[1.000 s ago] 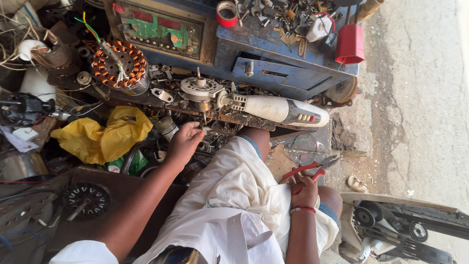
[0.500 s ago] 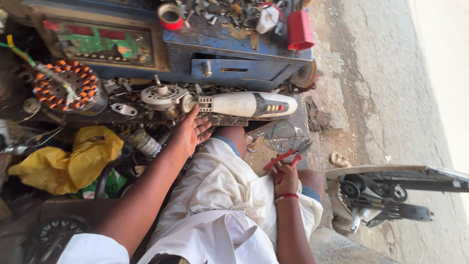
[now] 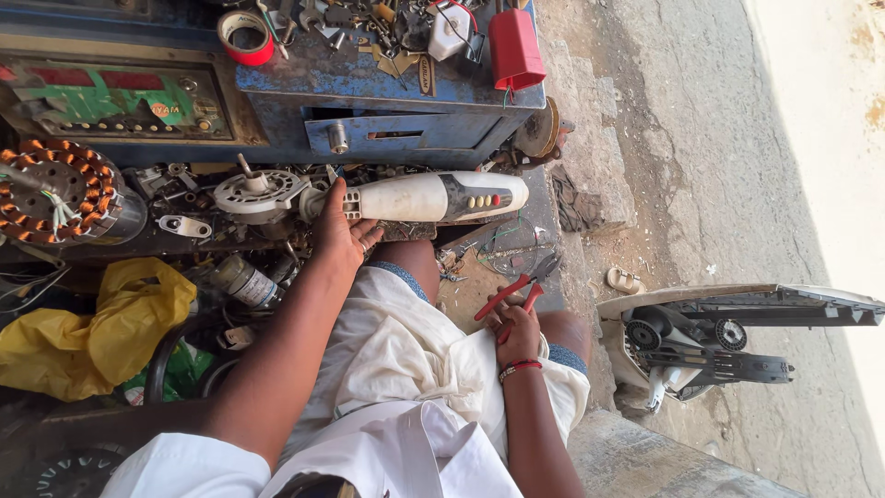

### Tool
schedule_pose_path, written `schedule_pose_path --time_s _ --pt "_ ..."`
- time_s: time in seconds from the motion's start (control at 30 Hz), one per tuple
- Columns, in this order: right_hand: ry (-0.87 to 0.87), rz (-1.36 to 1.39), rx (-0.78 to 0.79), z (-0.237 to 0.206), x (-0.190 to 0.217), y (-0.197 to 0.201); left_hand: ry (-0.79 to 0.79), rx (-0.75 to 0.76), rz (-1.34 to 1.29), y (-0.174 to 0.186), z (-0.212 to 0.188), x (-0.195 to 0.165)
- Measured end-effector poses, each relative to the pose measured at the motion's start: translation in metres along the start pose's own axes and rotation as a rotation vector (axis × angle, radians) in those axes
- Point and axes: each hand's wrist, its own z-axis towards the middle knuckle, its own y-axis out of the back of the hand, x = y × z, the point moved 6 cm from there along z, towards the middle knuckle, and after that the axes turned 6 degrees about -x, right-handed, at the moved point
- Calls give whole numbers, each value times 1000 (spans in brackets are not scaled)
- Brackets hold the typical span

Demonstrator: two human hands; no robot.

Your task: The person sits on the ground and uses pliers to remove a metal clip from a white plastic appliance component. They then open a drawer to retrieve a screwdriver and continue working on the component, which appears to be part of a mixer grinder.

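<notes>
Left hand (image 3: pixel 343 232) closed around narrow end of white hand blender body (image 3: pixel 419 196), laid level on cluttered ledge below blue metal cabinet (image 3: pixel 277 111), so that body is steadied. Right hand (image 3: pixel 518 330) wrapped round red-handled pliers (image 3: pixel 513 290), jaws pointed away, rested on white-clothed knee, kept ready. Copper-wound stator (image 3: pixel 60 189) seen far left; yellow bag (image 3: pixel 88 327) beneath; red tape roll (image 3: pixel 246 37) on cabinet top.
</notes>
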Motion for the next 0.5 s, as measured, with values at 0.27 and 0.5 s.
schedule_pose_path --time_s 0.27,0.5 --pt "-2 3 -20 1 1 0 -60 114 -98 -6 -8 0" --pt "3 5 -55 -7 7 0 -156 415 -261 -4 -62 -22"
